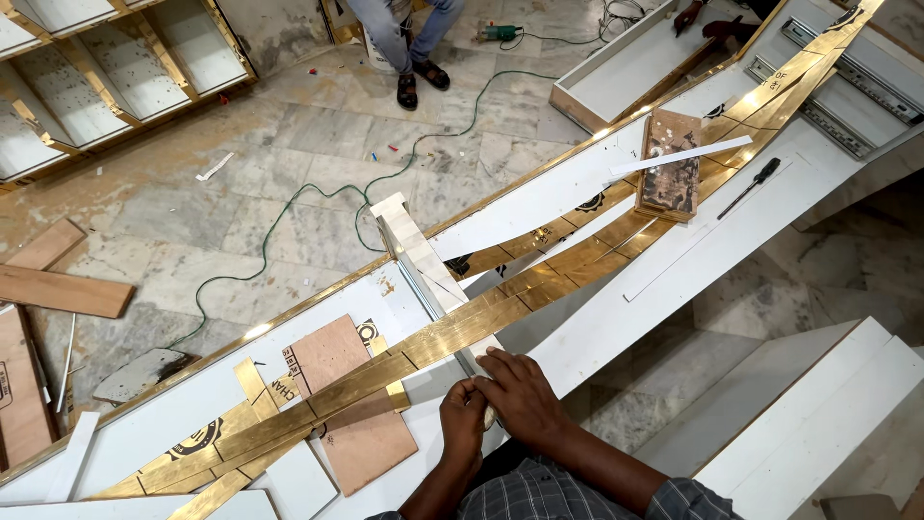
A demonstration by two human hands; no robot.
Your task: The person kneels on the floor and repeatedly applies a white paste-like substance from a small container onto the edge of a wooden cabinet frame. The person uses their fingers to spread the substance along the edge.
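Long gold metal strips [539, 274] lie across a white panel [674, 260] that runs from lower left to upper right. A pale metal straightedge [423, 270] crosses the strips at an angle. My right hand [518, 390] presses on the straightedge's near end, where it meets a gold strip. Just left of it and touching it, my left hand [463, 422] is closed around a small pale object that is mostly hidden. A piece of brown plywood [351, 409] lies under the strips to the left of my hands.
A paint-stained wooden block [669, 164] with a white strip [680, 156] on it and a black screwdriver [752, 187] lie further up the panel. A green cable [318, 197] winds over the marble floor. Another person's legs [409, 43] stand at the top. Another hand [688, 14] rests by a white drawer box [626, 67].
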